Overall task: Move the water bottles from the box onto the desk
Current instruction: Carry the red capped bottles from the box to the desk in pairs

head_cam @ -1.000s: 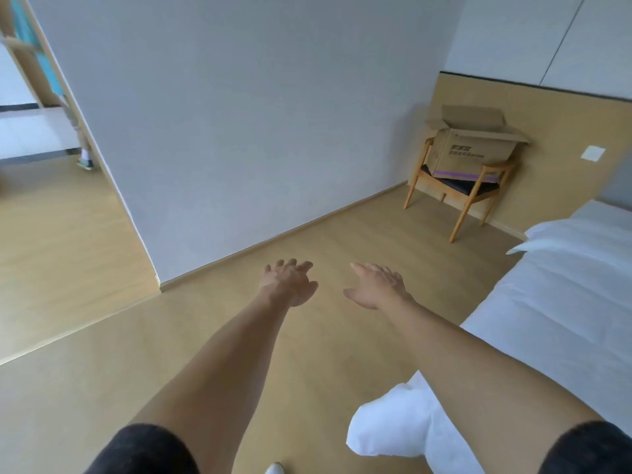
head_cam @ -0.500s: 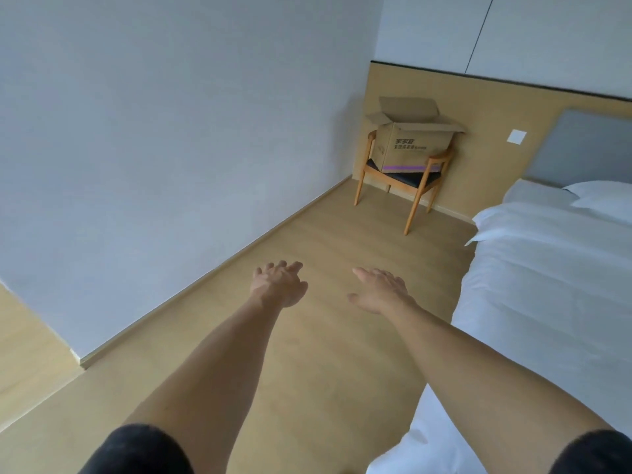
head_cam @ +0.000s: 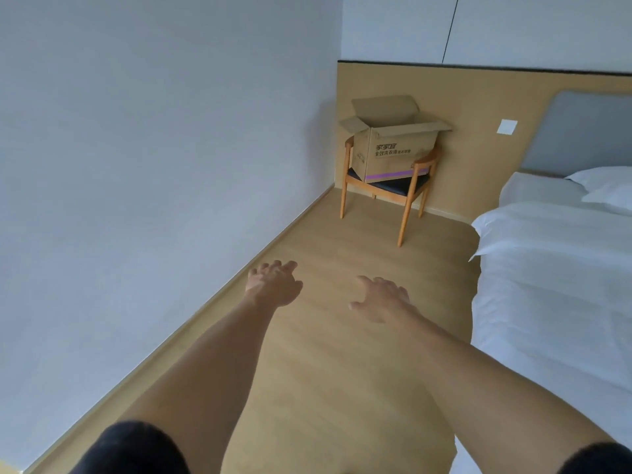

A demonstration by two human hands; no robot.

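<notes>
An open cardboard box with its flaps up sits on a wooden chair in the far corner of the room. Its inside is hidden from here, and no water bottles or desk are in view. My left hand and my right hand reach forward over the wooden floor, well short of the chair. Both hold nothing, with fingers relaxed and spread.
A white wall runs along the left. A bed with white sheets fills the right side, with pillows by the headboard. A strip of wooden floor leads between wall and bed to the chair.
The view has swung to the right and moved forward: the chair and box are now larger and nearer the centre, and the doorway at left has left the view. Both hands stay outstretched.
</notes>
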